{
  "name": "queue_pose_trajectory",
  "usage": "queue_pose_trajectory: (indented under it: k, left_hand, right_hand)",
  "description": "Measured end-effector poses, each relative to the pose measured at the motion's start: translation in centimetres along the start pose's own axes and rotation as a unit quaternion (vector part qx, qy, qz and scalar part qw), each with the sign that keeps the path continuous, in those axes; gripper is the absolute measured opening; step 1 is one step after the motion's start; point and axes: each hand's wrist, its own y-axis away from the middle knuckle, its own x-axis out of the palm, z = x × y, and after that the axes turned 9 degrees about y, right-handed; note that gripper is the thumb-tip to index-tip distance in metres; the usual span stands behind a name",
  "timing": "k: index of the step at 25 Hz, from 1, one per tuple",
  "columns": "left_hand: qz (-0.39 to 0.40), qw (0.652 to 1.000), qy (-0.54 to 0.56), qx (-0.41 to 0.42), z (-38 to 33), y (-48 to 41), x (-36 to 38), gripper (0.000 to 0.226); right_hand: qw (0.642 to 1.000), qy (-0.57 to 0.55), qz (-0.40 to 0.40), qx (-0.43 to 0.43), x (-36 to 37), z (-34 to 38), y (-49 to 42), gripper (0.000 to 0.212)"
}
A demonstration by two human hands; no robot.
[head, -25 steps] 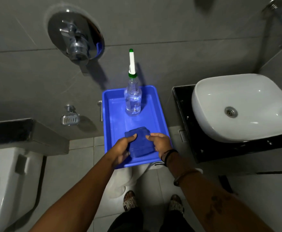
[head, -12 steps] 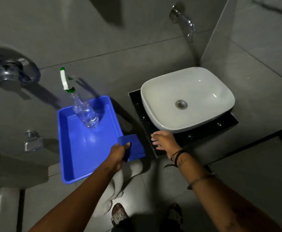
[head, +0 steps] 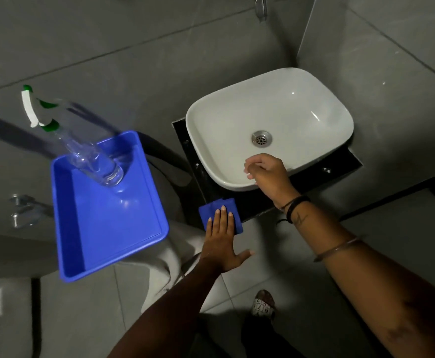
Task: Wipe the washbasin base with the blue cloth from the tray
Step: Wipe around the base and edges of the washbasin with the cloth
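Observation:
The folded blue cloth (head: pixel 212 209) lies on the front left corner of the black washbasin base (head: pixel 193 177). My left hand (head: pixel 222 241) presses flat on the cloth, fingers spread. The white washbasin (head: pixel 270 117) sits on that base. My right hand (head: pixel 268 170) rests on the basin's front rim with fingers loosely curled, holding nothing. The blue tray (head: pixel 102 215) stands to the left with only a spray bottle in it.
A clear spray bottle (head: pixel 92 161) with a green and white nozzle stands at the tray's far end. A chrome tap (head: pixel 260 7) juts from the wall above the basin. Grey tiled walls surround the corner. My sandalled foot (head: pixel 262 304) is on the floor below.
My left hand lifted the blue cloth out of the tray, carried it right and laid it on the base corner. My right hand rose from the base edge to the basin rim.

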Motion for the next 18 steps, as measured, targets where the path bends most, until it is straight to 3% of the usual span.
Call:
queue_pose_trajectory:
  k: [3,5,9,14,18]
  left_hand:
    - [0.0,0.999,-0.031,0.012,0.6,-0.1,0.0,0.116]
    - [0.017,0.999,-0.048,0.02,0.6,-0.2,-0.5,0.118]
    - [0.032,0.998,-0.062,0.003,0.7,-0.3,-0.8,0.127]
    - [0.019,0.999,-0.044,0.009,3.0,-1.7,-2.8,0.138]
    - [0.026,0.999,-0.033,0.011,6.7,-6.3,-7.1,0.145]
  right_hand:
    - [0.994,0.076,-0.017,-0.071,1.8,-0.5,-0.8,0.02]
    - [0.976,0.189,-0.009,-0.112,2.5,-1.4,-1.4,0.037]
    - [0.875,0.469,0.01,-0.12,3.0,-4.0,-2.9,0.068]
    - [0.827,0.552,-0.044,-0.096,3.4,-4.3,-3.9,0.08]
    - [0.81,0.577,-0.047,-0.094,3.4,-3.9,-4.5,0.078]
